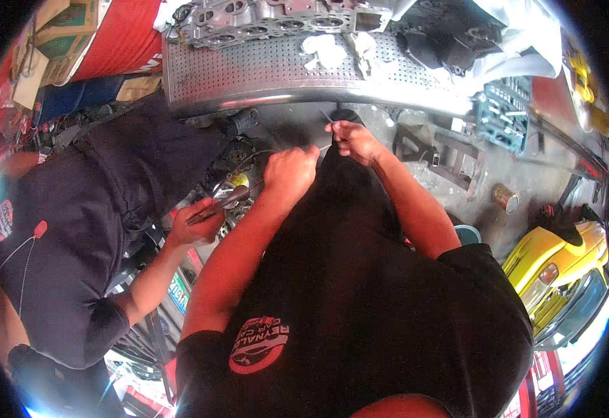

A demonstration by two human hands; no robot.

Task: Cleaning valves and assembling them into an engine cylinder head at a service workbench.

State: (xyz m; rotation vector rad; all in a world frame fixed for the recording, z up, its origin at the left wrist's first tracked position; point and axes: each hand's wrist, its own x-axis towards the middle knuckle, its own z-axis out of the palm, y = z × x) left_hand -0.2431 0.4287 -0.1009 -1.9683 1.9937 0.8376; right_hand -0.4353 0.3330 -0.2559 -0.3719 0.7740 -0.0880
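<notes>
My left hand [290, 173] is closed in front of my dark-clothed leg, with a thin dark cable [254, 154] running into its grip from the left. A fine light strand shows between my two hands. Just to the right, my right hand [355, 142] pinches a slim dark rod-like piece [325, 115] whose tip points up and left; its exact kind is too small to make out. On the left, a co-worker's hand [194, 221] holds a long, dark, flat metal piece [228, 199] near my left forearm.
Ahead stands a perforated metal table [249, 70] bearing an engine cylinder head [249, 29] and white rags [323, 51]. To the right are a teal tool case [503, 115], a metal frame [456, 164], a can [505, 198] and yellow bodywork [555, 258]. The co-worker [81, 181] crouches close by.
</notes>
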